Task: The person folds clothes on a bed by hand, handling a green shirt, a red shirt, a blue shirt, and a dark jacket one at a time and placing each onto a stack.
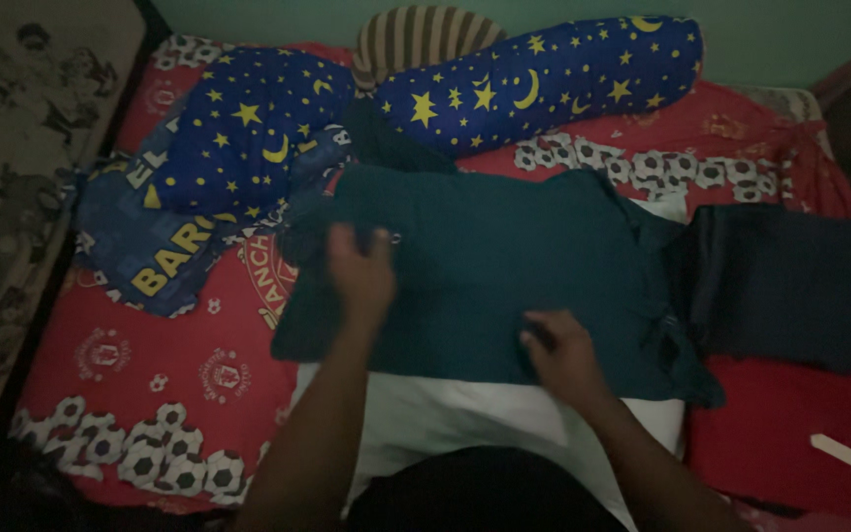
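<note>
A dark teal garment (504, 256) lies spread flat on a white cloth (445, 414) in the middle of the bed. My left hand (360, 276) rests on its left side, fingers gripping a fold of the fabric near the left edge. My right hand (563, 350) presses flat on the garment's lower middle. Both forearms reach in from the bottom of the view.
A folded navy garment (790, 286) lies to the right on a red cloth (780, 424). Two blue star-and-moon pillows (544, 84) and a striped cushion (416, 34) sit at the head. The bedsheet (150, 365) is red with football prints. A patterned mat (12, 177) lies left.
</note>
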